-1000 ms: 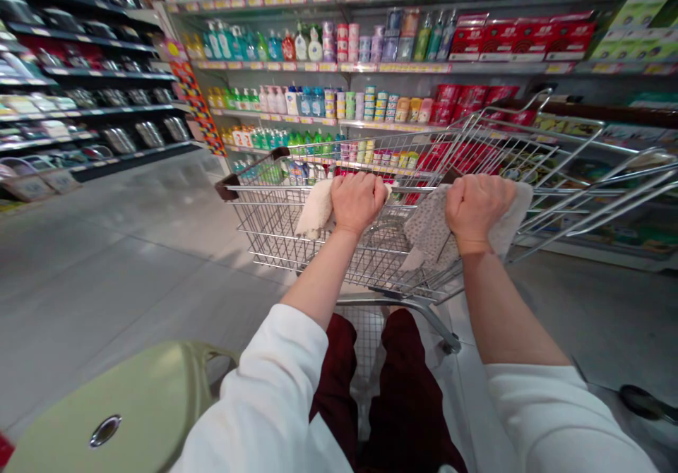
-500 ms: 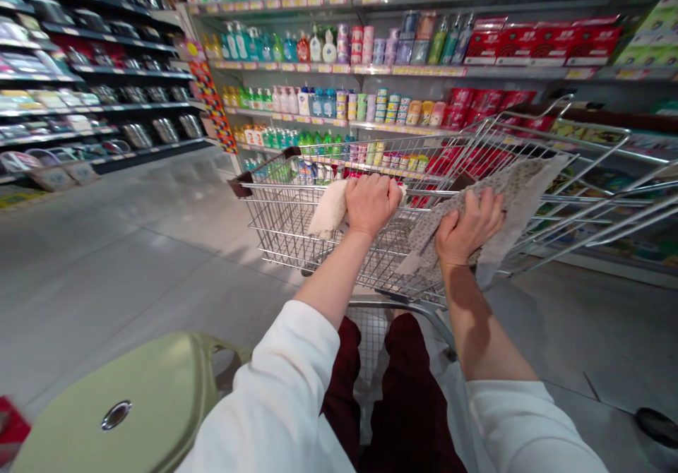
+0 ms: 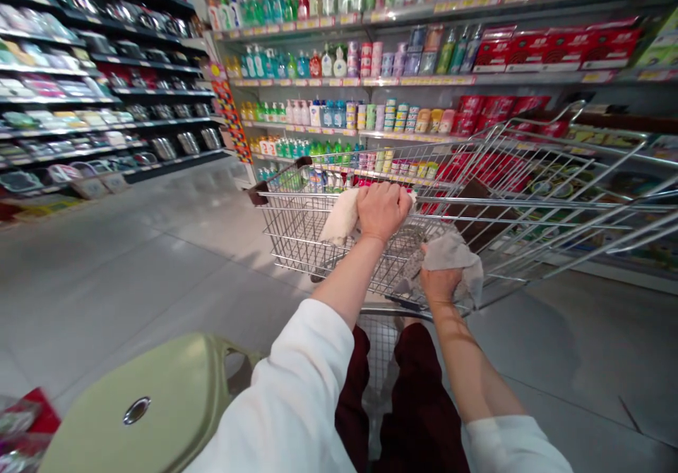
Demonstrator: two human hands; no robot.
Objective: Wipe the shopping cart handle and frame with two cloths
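A wire shopping cart (image 3: 296,236) stands crosswise in front of me. My left hand (image 3: 385,208) is closed over its upper rim, gripping a cream cloth (image 3: 340,217) against the wire; part of the cloth hangs out on the left. Lower and to the right, my right hand (image 3: 442,282) presses a grey cloth (image 3: 454,254) against the near side of the cart. The cloth drapes over its fingers and hides most of them.
A pale green stool (image 3: 174,374) stands at lower left, beside red packages (image 3: 39,409). Beyond the cart, shelves (image 3: 413,81) hold bottles, tins and red boxes. Pots and pans fill dark shelves (image 3: 169,92) at left. Grey tiled floor (image 3: 132,268) lies between.
My right hand has moved down and slightly left along the cart, and the grey cloth, spread out before, is now bunched over it. My left hand keeps its grip on the rim. The view has shifted slightly.
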